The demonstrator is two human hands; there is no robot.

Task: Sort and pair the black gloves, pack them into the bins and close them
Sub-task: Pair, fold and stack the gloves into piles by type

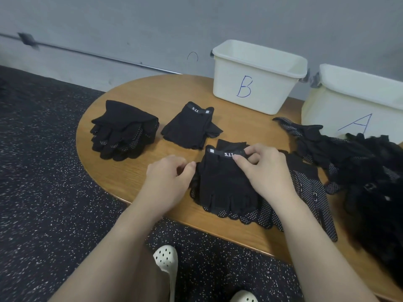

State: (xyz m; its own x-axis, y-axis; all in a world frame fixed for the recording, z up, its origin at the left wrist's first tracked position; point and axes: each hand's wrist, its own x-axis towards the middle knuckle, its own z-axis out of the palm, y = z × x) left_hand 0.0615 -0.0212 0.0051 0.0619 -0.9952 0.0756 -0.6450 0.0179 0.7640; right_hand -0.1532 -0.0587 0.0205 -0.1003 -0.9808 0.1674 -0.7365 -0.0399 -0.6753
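— Pairing is under way at the near middle of the wooden table [139,92]. How should this step be done well?

— A fingerless glove [222,182] marked 5.11 is laid over dotted gloves [309,192]. Its cuff is pinched by the right hand [263,171] between thumb and forefinger, right at the label. The glove's left edge is met by the left hand [168,182], whose fingers are curled; whether cloth is actually gripped there cannot be told. In judgement, the cuff edges should be squared against the mate underneath before the pair is lifted, and the dotted gloves below should be kept out of the pinch so only one kind is carried off.

— Which way is the glove pointed?

— Its long axis is run roughly from 12 to 6 o'clock: the cuff is set toward 12, away from the person, and the short finger stubs are turned toward 6, at the table's near edge.

— And where would it be sent?

— A matching stack of fingerless gloves [192,129] is seen at about 11 o'clock from the held glove, with a pile of full-fingered dotted gloves [124,131] further out at 10. Bin B [257,83] is stood at 12, bin A [353,110] at 2, both open, no lids seen. An unsorted heap [370,182] is left at 3 o'clock, so much sorting is judged to remain.
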